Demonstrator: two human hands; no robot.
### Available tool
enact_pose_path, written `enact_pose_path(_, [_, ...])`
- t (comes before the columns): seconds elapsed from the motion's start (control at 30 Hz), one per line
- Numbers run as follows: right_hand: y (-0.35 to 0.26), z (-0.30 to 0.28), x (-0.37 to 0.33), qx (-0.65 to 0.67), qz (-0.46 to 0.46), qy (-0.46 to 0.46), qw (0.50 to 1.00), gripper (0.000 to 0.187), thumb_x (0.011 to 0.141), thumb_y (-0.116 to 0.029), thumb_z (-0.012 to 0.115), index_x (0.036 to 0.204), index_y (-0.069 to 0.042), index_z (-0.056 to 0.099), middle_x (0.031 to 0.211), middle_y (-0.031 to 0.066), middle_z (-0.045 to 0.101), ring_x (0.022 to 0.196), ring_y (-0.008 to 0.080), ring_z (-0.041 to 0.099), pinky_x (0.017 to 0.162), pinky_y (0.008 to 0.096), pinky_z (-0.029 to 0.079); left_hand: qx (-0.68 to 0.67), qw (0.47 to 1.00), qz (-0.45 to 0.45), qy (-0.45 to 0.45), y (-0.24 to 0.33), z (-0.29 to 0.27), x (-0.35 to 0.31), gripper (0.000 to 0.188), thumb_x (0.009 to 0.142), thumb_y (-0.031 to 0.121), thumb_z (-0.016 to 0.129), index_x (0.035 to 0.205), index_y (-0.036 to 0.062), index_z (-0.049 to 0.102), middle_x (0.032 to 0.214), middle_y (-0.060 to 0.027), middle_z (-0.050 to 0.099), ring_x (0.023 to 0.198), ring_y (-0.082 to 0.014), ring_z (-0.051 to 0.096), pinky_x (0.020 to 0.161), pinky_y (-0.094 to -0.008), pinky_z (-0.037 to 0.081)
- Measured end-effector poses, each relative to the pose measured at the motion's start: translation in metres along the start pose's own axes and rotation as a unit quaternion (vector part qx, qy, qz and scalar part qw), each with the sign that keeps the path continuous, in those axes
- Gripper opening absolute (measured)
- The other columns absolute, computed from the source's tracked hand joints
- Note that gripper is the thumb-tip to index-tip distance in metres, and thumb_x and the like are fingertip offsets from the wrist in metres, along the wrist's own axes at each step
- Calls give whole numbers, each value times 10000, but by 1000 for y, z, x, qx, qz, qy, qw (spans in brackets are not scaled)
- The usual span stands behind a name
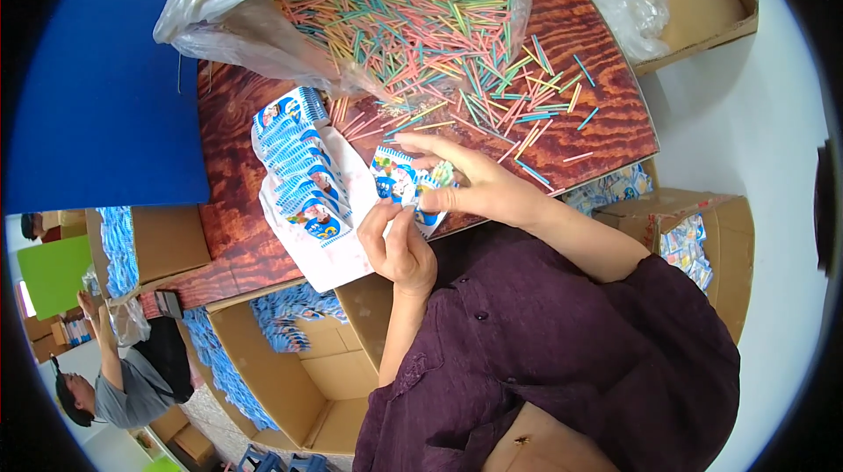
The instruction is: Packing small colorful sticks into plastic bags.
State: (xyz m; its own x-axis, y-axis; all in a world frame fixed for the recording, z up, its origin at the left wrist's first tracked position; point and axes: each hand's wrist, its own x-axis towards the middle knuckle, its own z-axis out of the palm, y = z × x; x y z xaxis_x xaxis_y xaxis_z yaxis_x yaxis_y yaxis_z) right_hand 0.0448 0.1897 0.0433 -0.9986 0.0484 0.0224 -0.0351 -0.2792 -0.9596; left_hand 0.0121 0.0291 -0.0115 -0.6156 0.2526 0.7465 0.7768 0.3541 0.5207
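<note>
A small blue-and-white printed packet (392, 175) is held between my two hands at the table's near edge. My left hand (402, 252) pinches the packet's lower edge between thumb and fingers. My right hand (483, 180) closes round its other side, with a small bunch of pale green and yellow sticks (442, 174) by the fingertips. Whether the bunch is inside the packet I cannot tell. To the left, a row of overlapping similar packets (303, 169) lies on a white sheet (303, 257). Beyond my hands, many thin coloured sticks (421, 28) are heaped on clear plastic.
Loose sticks (536, 112) spread over the red wood-grain table (606, 42). Cardboard boxes (272, 367) holding blue packets stand below and left; another box (729, 244) is at right. A blue panel (105, 86) rises at left. Another person (132, 393) works at far lower left.
</note>
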Motion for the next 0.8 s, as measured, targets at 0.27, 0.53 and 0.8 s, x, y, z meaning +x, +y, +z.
enact_pose_path(0.27, [-28,15,-13,-344,-39,20,938,760,769,-16,695,1448,-86,363,1360,134,475,1086,244,557,918,362,456,-17,999,-31,10,1,-2,-1,175,831,-78,600,965,30,567,1103,-173,579,1031,-322,579,866,-414,483])
enact_pose_path(0.53, [-30,23,-13,-359,-85,41,929,632,760,42,566,1368,-106,476,1039,134,620,861,311,587,776,408,483,-171,979,-109,5,-3,-6,-10,221,864,-48,581,1067,18,524,1232,-209,530,1100,-296,574,960,-415,473])
enact_pose_path(0.8, [-18,24,-7,-372,-188,-7,909,636,727,87,561,1343,-62,507,850,110,578,711,244,535,653,358,447,-373,851,-369,-22,-3,-22,1,228,862,15,603,1084,-33,591,1102,-114,601,1097,-211,546,1059,-402,349])
